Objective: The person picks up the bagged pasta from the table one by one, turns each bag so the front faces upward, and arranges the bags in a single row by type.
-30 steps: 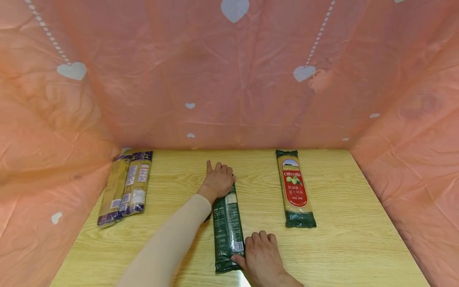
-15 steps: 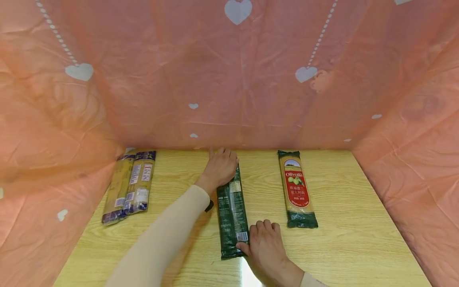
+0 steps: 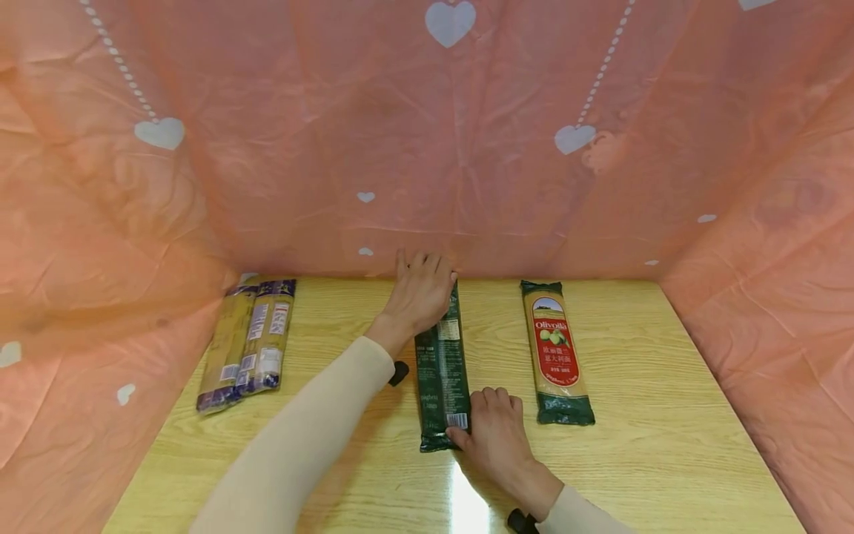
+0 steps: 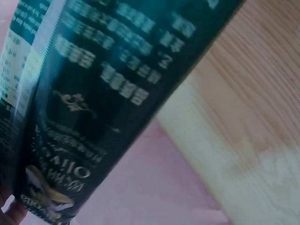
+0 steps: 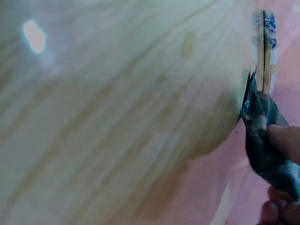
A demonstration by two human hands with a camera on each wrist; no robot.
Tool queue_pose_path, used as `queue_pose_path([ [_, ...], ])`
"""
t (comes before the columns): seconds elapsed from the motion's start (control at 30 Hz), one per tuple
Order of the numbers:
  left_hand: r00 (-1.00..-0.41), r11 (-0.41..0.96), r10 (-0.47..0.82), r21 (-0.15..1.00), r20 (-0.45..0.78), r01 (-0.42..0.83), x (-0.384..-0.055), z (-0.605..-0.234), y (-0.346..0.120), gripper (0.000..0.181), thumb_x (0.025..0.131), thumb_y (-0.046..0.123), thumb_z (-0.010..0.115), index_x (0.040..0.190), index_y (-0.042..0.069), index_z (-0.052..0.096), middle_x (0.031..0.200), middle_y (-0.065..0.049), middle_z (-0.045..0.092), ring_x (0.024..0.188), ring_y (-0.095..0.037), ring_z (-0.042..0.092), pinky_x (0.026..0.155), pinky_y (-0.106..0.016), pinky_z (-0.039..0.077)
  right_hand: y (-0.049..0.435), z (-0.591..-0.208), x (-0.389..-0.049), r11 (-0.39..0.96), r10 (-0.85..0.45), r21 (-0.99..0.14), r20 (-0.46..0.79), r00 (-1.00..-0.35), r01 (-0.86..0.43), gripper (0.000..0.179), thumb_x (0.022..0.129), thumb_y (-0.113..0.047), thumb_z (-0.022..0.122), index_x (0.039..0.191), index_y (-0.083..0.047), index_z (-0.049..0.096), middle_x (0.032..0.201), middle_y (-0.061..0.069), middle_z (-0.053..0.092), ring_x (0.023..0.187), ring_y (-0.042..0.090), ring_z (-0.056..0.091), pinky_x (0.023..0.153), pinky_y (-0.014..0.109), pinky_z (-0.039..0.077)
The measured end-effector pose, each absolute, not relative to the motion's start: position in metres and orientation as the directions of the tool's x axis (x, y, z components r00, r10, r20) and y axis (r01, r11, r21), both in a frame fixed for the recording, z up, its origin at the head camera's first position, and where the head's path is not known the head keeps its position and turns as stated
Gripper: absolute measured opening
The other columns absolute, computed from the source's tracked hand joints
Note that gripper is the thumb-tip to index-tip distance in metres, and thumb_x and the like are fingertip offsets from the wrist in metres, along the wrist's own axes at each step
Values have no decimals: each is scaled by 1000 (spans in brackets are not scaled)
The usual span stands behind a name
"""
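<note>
A dark green spaghetti packet [image 3: 443, 378], its printed back facing up, lies lengthwise away from me in mid-table. My left hand [image 3: 422, 293] grips its far end, covering that end in the head view. At the near right corner, my right hand [image 3: 497, 434] holds the packet, thumb on top. The left wrist view shows the packet's green printed side [image 4: 103, 93] close up, with a fingertip at its far end. Crumpled green wrapping [image 5: 267, 140] sits between thumb and fingers in the right wrist view.
Another spaghetti packet [image 3: 557, 356], with a red label and green ends, lies to the right. Two purple-ended pasta packets [image 3: 227, 348] lie side by side at the left. A pink cloth with hearts [image 3: 454, 148] rises behind and beside the wooden table [image 3: 640, 460].
Both hands have moved the green spaghetti packet away from me and slightly right, its far end now near the table's back edge. The other packets shift only slightly with the view.
</note>
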State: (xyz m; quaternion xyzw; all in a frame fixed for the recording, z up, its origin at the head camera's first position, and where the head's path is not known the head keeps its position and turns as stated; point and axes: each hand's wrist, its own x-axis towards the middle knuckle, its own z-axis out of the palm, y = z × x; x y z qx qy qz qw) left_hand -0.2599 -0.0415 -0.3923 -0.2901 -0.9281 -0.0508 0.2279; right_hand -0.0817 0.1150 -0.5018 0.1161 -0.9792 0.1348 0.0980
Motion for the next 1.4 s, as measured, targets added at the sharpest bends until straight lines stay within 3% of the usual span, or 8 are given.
queue_pose_path([
  [0.23,-636,825,498,-96,590,557,-258,-383,-43,26,114,26,46,110,5,62,102,-15,56,100,-37,50,106,-68,40,117,-503,-85,924,-222,-224,346,-911,-310,53,79,-44,91,96,-2,63,86,7,57,87,27,52,85,49,43],
  [0.47,-697,872,460,-131,549,473,-252,-375,-45,31,115,25,41,112,9,68,103,-11,65,99,-35,54,108,-73,38,117,-503,-88,886,-307,-159,501,-809,-435,47,75,-37,91,84,-10,54,77,0,48,78,23,46,78,42,42],
  [0.57,-708,881,456,-157,539,447,-252,-372,-46,31,114,22,46,102,7,70,92,-10,68,92,-34,56,104,-72,42,116,-502,-89,879,-356,-78,548,-757,-471,45,73,-35,89,81,-10,52,76,1,47,77,23,46,76,42,43],
  [0.83,-766,916,397,-170,505,362,-256,-363,-44,56,104,63,55,88,11,63,78,-6,64,85,-30,52,88,-54,39,104,-495,-93,901,-405,143,621,-671,-410,25,81,-27,66,75,-10,49,72,5,45,75,28,49,75,45,45],
  [0.9,-773,916,399,-177,494,359,-256,-363,-44,50,105,57,58,90,9,63,81,-7,65,88,-30,53,88,-54,39,100,-493,-93,908,-396,162,633,-666,-386,18,86,-22,55,74,-9,48,71,6,44,74,28,49,76,45,46],
  [1.07,-796,907,403,-84,452,412,-255,-368,-48,18,107,18,59,97,4,64,90,-13,68,92,-34,55,89,-53,39,91,-493,-92,915,-387,179,641,-662,-361,28,100,-13,36,75,-8,49,72,7,45,73,29,49,77,44,45],
  [1.23,-822,899,383,33,423,436,-256,-373,-51,9,107,15,61,105,7,65,98,-11,72,102,-35,57,98,-56,40,88,-495,-90,920,-377,185,651,-658,-344,21,92,-23,53,77,-8,50,74,8,48,75,30,51,78,45,45],
  [1.4,-802,863,410,101,435,496,-257,-376,-50,8,108,16,60,104,11,65,100,-8,72,101,-33,56,102,-56,40,93,-495,-83,904,-410,181,618,-670,-386,50,89,-54,71,80,-8,55,79,10,57,79,32,56,81,48,47],
])
